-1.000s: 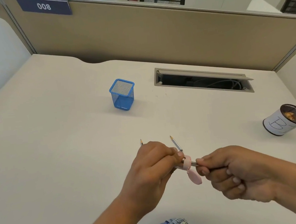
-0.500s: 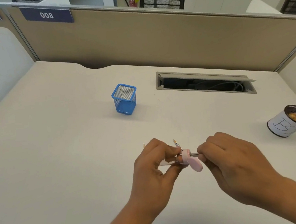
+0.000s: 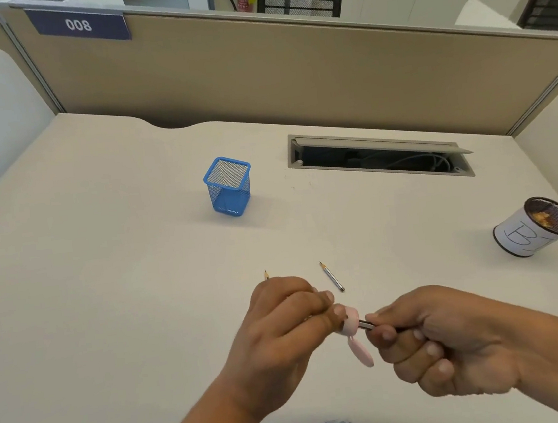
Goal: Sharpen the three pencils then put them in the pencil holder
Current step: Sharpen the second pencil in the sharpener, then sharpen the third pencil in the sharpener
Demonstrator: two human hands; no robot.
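Observation:
My left hand (image 3: pixel 283 331) grips a pink sharpener (image 3: pixel 350 321) whose open lid hangs down below it. My right hand (image 3: pixel 446 342) pinches a dark pencil (image 3: pixel 365 324) whose tip is pushed into the sharpener. A second pencil (image 3: pixel 332 276) lies on the desk just beyond my hands, tip pointing away. Only the sharpened tip of a third pencil (image 3: pixel 266 274) shows above my left hand; the rest is hidden. The blue mesh pencil holder (image 3: pixel 228 187) stands upright farther back on the desk, with nothing visible inside.
A round black mesh cup (image 3: pixel 534 231) wrapped in white paper holds shavings at the right. An open cable slot (image 3: pixel 380 156) is cut into the desk behind. Beige partition walls (image 3: pixel 290 72) close the desk's back and sides.
My right hand has rolled back from knuckles-up to fingers-under on the pencil, twisting it in the sharpener. The second pencil on the desk is uncovered again.

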